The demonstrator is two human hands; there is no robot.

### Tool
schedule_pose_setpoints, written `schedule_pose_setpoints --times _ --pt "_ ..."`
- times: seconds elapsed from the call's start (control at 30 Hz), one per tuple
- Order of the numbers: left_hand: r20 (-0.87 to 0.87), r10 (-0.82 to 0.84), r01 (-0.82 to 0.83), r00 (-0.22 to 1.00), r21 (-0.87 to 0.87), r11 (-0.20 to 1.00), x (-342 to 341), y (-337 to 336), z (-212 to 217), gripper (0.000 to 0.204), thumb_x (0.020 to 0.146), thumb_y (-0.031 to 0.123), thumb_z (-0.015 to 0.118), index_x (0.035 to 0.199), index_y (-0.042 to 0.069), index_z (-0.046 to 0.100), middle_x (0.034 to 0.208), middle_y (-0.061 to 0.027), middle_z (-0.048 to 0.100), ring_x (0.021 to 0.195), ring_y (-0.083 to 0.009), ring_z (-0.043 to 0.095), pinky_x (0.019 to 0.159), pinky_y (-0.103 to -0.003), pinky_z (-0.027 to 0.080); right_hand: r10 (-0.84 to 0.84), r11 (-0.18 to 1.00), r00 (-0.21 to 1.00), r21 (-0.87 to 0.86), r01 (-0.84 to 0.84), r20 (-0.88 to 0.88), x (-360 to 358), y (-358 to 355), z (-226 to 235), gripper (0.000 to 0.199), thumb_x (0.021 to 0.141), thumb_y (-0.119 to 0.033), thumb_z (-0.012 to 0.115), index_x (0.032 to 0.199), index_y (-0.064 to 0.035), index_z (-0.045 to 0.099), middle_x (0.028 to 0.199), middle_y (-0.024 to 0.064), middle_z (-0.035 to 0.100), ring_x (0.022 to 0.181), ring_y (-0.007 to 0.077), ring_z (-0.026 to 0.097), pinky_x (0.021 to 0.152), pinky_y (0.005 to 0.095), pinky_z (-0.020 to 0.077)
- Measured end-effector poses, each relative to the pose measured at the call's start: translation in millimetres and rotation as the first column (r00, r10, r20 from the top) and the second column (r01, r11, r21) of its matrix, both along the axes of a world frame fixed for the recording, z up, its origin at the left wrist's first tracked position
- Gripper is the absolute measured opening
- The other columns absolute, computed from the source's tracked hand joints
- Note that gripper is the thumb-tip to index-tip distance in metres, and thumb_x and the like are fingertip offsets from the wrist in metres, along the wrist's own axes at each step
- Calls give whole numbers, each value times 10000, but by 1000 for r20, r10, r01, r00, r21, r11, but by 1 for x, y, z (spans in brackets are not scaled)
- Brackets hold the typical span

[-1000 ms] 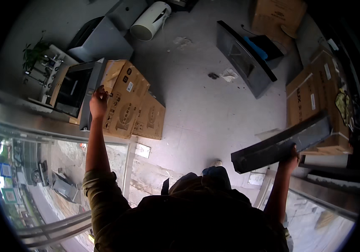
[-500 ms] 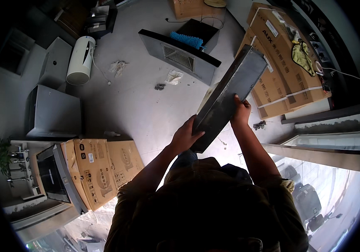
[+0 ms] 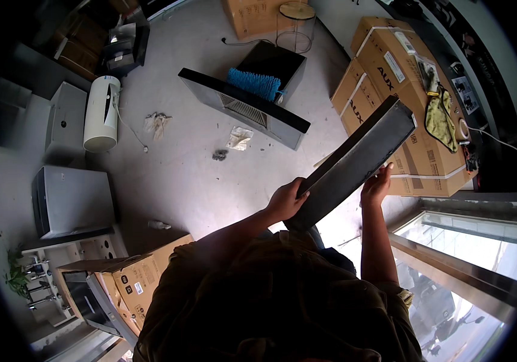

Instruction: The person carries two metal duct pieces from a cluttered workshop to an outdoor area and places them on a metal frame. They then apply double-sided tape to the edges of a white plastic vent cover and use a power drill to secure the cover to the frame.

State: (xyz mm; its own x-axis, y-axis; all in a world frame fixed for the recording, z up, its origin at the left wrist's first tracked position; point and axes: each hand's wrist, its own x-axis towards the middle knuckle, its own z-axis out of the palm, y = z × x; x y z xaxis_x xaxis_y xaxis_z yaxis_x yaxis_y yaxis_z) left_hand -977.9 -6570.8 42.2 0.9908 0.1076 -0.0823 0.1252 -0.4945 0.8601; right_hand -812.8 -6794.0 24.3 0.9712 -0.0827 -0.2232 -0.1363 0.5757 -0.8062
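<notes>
1 dark panel point(image 3: 355, 170) slants between left hand point(image 3: 287, 201), grasping its near end, and right hand point(image 3: 376, 186) alongside, grip unclear.

Left hand point(image 3: 286, 201) curls mid-frame, its forearm point(image 3: 240, 228) slanting from lower left; right hand point(image 3: 376, 185), seemingly half-curled, right of centre

At right, we see a long dark rectangular panel point(image 3: 352, 166) partly in front of brown boxy cardboard cartons point(image 3: 415, 90), which bear a crumpled yellow cloth point(image 3: 441, 120). Ahead, a blue tufted cloth point(image 3: 252, 83) lies on a black-and-grey angular range hood point(image 3: 288, 68).
</notes>
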Motion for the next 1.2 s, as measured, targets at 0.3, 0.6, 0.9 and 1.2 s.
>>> schedule_pose_setpoints --times 0.3,0.6,0.9,1.2 --pt "-58 402 -405 914 -61 912 158 43 -54 308 865 236 588 1044 -11 545 888 -210 635 840 -386 614 721 -429 480 -144 930 988 -348 117 -51 129 -77 4 457 934 -343 506 1124 67 575 1155 149 560 1040 261 558 893 356 467" --pt "-242 781 -789 576 86 609 361 171 -196 346 837 288 587 950 -36 550 939 -271 613 917 -429 587 762 -478 467 -228 766 952 -642 46 -204 178 -44 0 407 933 -293 479 1129 49 578 1190 158 542 1096 280 524 949 380 430" --pt "-408 804 -855 432 99 509 551 288 -347 497 878 399 545 1085 -51 502 1014 -255 610 919 -393 614 755 -487 513 -399 492 876 -870 -46 -272 185 23 -43 334 838 -235 505 983 43 618 1078 201 568 992 313 553 817 422 495" --pt "-470 869 -947 157 179 267 659 333 -473 558 889 427 530 1143 -60 432 1058 -251 593 929 -386 619 763 -466 528 -361 111 860 -932 -344 -360 223 116 -51 230 841 -180 473 945 -15 596 972 210 541 936 330 547 720 430 521"
